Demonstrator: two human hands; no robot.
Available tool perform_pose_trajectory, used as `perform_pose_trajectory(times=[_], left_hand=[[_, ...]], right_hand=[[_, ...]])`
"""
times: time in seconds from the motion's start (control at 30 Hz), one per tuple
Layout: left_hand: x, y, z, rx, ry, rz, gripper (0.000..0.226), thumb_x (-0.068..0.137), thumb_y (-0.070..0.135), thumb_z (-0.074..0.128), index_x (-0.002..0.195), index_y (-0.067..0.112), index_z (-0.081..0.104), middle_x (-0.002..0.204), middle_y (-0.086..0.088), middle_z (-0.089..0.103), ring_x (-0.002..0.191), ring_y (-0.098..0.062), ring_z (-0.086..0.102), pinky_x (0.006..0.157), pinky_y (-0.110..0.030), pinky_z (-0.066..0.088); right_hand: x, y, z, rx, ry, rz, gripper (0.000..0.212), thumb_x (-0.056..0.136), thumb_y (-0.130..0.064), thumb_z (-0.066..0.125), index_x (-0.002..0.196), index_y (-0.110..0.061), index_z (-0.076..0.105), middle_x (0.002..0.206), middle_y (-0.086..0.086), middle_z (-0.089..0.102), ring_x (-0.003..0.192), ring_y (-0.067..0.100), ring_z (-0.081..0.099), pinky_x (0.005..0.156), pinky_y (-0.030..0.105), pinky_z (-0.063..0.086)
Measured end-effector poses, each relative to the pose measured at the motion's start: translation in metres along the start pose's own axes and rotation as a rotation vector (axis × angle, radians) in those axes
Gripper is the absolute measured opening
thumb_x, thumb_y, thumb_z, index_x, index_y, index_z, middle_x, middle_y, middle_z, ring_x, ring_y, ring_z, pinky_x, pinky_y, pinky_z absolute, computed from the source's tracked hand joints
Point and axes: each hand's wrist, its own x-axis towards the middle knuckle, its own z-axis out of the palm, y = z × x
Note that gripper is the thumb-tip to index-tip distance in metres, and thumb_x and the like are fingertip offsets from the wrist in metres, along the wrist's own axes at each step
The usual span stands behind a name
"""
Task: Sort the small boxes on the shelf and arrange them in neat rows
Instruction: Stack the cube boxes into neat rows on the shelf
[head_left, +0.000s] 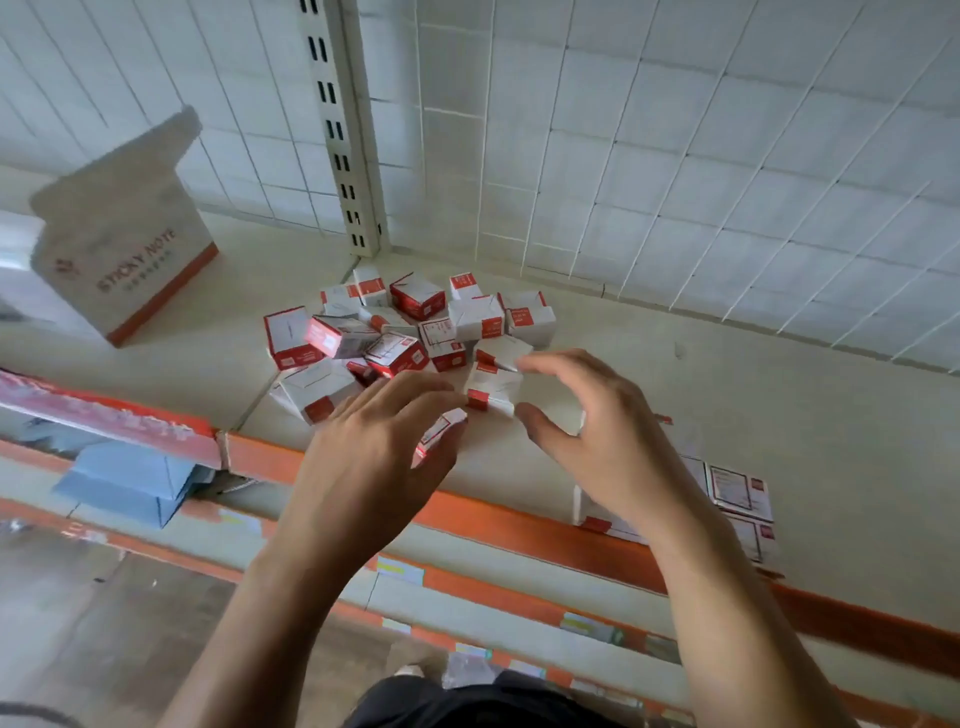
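The pile of small red-and-white cardboard boxes (410, 327) sits jumbled at the centre of the frame on the cream metal shelf (701, 395). A few flat-laid boxes (737, 486) are already rowed at lower right, beside the orange front lip (498, 519).

The likeliest slip is a light box escaping a shallow pinch and tumbling over that lip, which is close. A wrist could also brush the pile and scatter it further.

Both forearms reach up from the bottom edge, backs of the hands showing. The left hand (379, 441) has its fingers stretched over the pile and seems to pinch a tilted box (440, 432) against its thumb. The right hand (587, 431) curls thumb and forefinger round a white-topped box (491, 389), touching its right corners.
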Motion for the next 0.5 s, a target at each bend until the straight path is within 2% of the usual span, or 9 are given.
perform_pose_trajectory(times=[0.17,0.3,0.5], left_hand=[[-0.015,-0.026,-0.019,0.015,0.089,-0.046,0.019,0.091,0.025,0.062,0.106,0.02,0.071,0.113,0.005,0.065,0.101,-0.018,0.063,0.079,-0.038,0.054],[-0.019,-0.044,-0.031,0.027,0.128,-0.064,0.022,0.09,0.027,0.058,0.106,0.02,0.071,0.114,0.004,0.066,0.103,-0.018,0.062,0.079,-0.035,0.054],[-0.015,-0.064,-0.037,0.05,0.159,-0.073,0.02,0.086,0.015,0.065,0.105,0.014,0.07,0.11,-0.002,0.066,0.094,-0.022,0.064,0.07,-0.031,0.052]], right_hand=[[0.022,-0.022,0.03,0.03,0.031,-0.057,0.038,0.083,-0.015,0.077,0.119,-0.011,0.067,0.117,-0.003,0.067,0.108,0.007,0.061,0.095,0.017,0.046],[0.039,-0.037,0.052,0.039,0.063,-0.096,0.032,0.082,-0.012,0.076,0.113,-0.009,0.068,0.112,0.001,0.068,0.105,0.015,0.063,0.092,0.028,0.05],[0.057,-0.051,0.077,-0.035,0.038,-0.053,0.029,0.086,-0.019,0.072,0.113,-0.01,0.068,0.116,0.001,0.065,0.11,0.016,0.059,0.096,0.03,0.048]])
